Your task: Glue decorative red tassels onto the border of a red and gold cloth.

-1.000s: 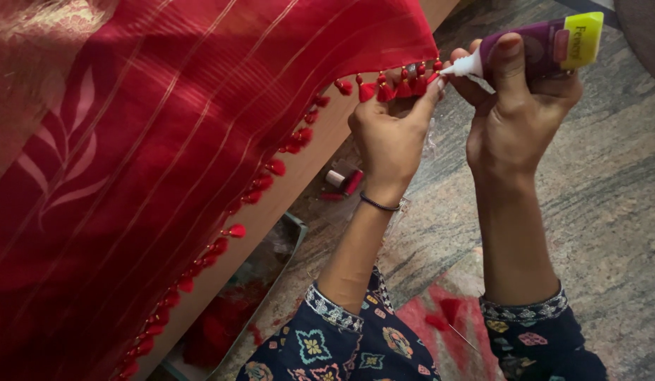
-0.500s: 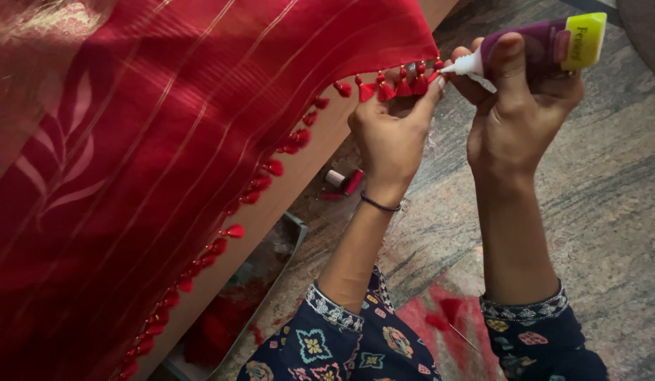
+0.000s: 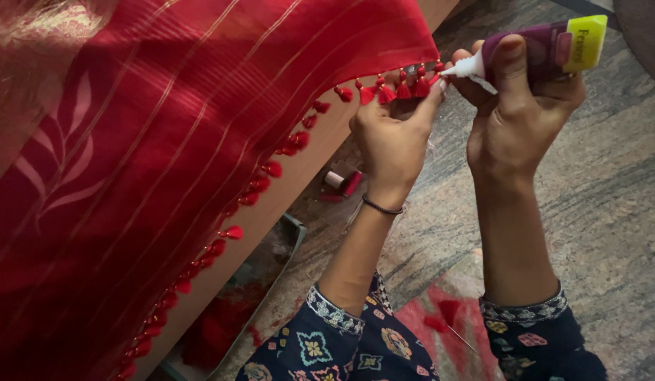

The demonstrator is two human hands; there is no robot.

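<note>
My left hand (image 3: 392,137) pinched the red cloth's (image 3: 165,141) tasselled edge (image 3: 394,90); my right hand (image 3: 521,116), fingers wrapped tight, gripped the purple glue tube (image 3: 539,51) just right of it.

Red thread spool (image 3: 343,185) on stone floor (image 3: 616,204).
</note>
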